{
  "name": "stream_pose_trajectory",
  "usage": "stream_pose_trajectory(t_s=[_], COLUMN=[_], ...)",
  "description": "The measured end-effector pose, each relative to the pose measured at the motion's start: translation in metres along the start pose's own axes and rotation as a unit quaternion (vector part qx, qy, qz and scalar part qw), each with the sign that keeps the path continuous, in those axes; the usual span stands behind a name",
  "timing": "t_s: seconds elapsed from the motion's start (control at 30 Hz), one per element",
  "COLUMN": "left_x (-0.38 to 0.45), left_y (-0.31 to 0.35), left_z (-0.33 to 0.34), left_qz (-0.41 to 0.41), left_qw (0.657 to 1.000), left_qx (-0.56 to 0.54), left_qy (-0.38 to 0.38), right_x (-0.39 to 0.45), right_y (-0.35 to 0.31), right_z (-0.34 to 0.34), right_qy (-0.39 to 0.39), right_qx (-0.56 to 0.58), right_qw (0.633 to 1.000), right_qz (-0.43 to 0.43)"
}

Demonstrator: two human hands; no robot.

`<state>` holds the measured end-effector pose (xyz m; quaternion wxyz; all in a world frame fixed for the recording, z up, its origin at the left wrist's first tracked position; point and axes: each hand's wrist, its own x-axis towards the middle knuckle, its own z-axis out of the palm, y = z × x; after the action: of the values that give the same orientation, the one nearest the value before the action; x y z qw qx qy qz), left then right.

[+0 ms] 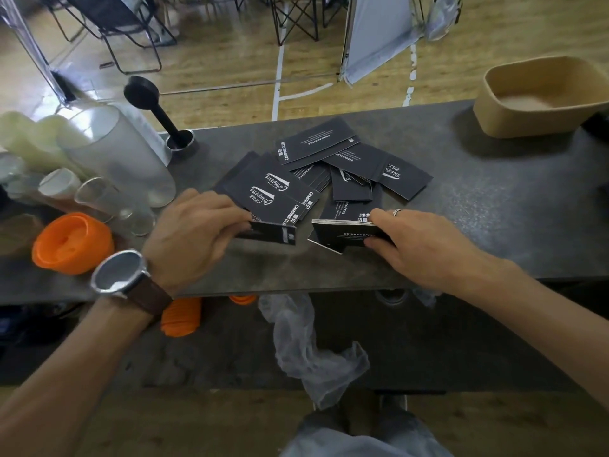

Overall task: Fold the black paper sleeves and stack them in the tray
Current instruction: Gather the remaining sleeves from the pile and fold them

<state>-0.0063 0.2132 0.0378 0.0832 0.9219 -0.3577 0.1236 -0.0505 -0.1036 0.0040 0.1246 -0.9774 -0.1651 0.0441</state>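
Note:
Several black paper sleeves with white lettering lie scattered in the middle of the dark table. My left hand pinches one sleeve by its near edge, just above the tabletop. My right hand grips a small stack of sleeves by its right end, fingers curled around it. The tan tray stands at the table's far right corner, with nothing visible inside it.
Frosted bottles and glasses crowd the left side, beside an orange lid and a black tamper in a metal cup. A crumpled plastic bag lies on the lower shelf. Folding chairs stand on the wooden floor beyond.

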Motion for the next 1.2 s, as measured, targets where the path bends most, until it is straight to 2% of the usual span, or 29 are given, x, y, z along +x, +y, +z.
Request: stream_pose_trajectory(t_s=[0.23,0.43,0.5,0.57,0.67,0.77,0.97,1.07,1.2], left_x=[0.008,0.020,0.017,0.011,0.004,0.009,0.030,0.039,0.043], left_y=[0.041,0.054,0.050,0.045,0.043,0.053,0.085,0.095,0.098], left_z=[0.030,0.043,0.045,0.048,0.054,0.057,0.054,0.053,0.057], left_qz=[-0.010,-0.030,-0.069,-0.139,-0.202,-0.187,-0.135,-0.126,-0.100], left_qw=[0.998,0.996,0.996,0.988,0.978,0.981,0.985,0.986,0.993], left_qx=[-0.050,-0.042,0.009,0.070,0.044,-0.049,-0.111,-0.112,-0.051], left_qy=[0.036,0.070,0.059,0.018,-0.003,0.004,0.004,-0.004,-0.045], right_x=[-0.003,-0.001,-0.001,-0.002,-0.003,-0.001,0.002,0.002,0.000], right_y=[-0.002,-0.003,-0.003,-0.003,-0.001,-0.002,-0.013,-0.010,-0.006], right_z=[0.002,0.004,0.005,0.005,0.005,0.003,0.000,-0.004,-0.005], right_qy=[0.015,0.024,0.028,0.031,0.026,0.019,0.007,0.003,-0.001], right_qx=[-0.006,-0.005,-0.003,-0.003,-0.001,0.007,0.016,0.009,-0.001], right_qw=[1.000,0.999,0.999,0.999,0.999,0.999,0.999,0.999,1.000], right_qz=[-0.013,-0.021,-0.024,-0.027,-0.028,-0.034,-0.042,-0.032,-0.025])
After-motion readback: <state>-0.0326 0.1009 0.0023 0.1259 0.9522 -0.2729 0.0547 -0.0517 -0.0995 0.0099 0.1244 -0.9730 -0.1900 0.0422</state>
